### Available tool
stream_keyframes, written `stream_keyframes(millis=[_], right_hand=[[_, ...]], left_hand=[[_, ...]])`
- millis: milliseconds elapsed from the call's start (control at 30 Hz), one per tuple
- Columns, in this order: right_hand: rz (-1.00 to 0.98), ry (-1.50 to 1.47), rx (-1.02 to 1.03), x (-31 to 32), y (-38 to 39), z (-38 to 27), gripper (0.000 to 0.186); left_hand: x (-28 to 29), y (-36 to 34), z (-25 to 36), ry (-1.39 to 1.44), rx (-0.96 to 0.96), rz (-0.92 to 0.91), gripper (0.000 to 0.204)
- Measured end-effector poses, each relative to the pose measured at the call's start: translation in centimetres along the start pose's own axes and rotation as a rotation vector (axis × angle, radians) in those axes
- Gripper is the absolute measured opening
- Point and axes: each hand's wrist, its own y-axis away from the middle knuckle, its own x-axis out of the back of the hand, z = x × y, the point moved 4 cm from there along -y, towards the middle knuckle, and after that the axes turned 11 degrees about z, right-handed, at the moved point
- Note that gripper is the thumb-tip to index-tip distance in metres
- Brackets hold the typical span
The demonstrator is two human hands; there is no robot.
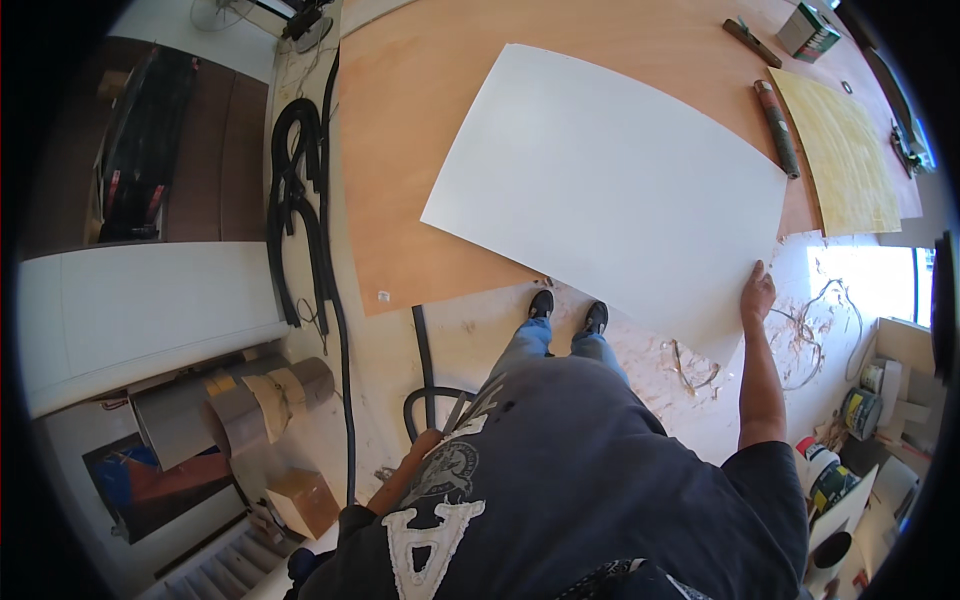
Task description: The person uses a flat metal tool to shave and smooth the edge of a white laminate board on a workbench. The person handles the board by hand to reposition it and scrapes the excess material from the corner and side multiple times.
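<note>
A large white sheet (600,170) lies over the pale orange plywood board (385,260), its near corner jutting past the board's front edge. My right hand (758,290) grips the sheet's right edge. My left hand (425,447) is low beside my body, closed around a narrow grey object (456,412) that is partly hidden and too small to name. Beyond the sheet's right side lie a dark roll (776,125) and a yellow mottled sheet (845,155). A dark bar (750,42) and a green-and-white box (805,32) sit farther back.
Black hoses (295,170) run along the floor (470,340) at left, with shavings and cables (820,330) at right. Rolls (180,420), a wooden box (300,500) and a white counter (140,310) stand left. Tins (860,415) and boards crowd the lower right.
</note>
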Motion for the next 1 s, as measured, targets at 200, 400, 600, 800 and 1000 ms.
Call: stream_keyframes(millis=[200, 400, 600, 800, 1000], right_hand=[[0.016, 0.115, 0.069, -0.7, -3.3, 1.8, 0.072], [-0.01, 0.162, 0.011, 0.1, -2.3, 0.7, 0.073], [0.144, 0.29, 0.089, 1.4, -1.9, 0.3, 0.059], [0.06, 0.326, 0.019, 2.2, -2.2, 2.8, 0.047], [-0.059, 0.342, -0.098, 3.2, -0.6, 3.7, 0.044]], left_hand=[[4.0, 6.4, 4.4, 0.283, 0.231, 0.442, 0.031], [23.8, 13.7, 16.8, 0.438, 0.613, 0.906, 0.033], [36.3, -2.9, 14.3, 0.783, 0.523, 0.954, 0.019], [51.0, -20.9, 12.4, 0.472, 0.486, 1.027, 0.021], [54.2, -28.8, 14.6, 0.377, 0.408, 0.826, 0.029]])
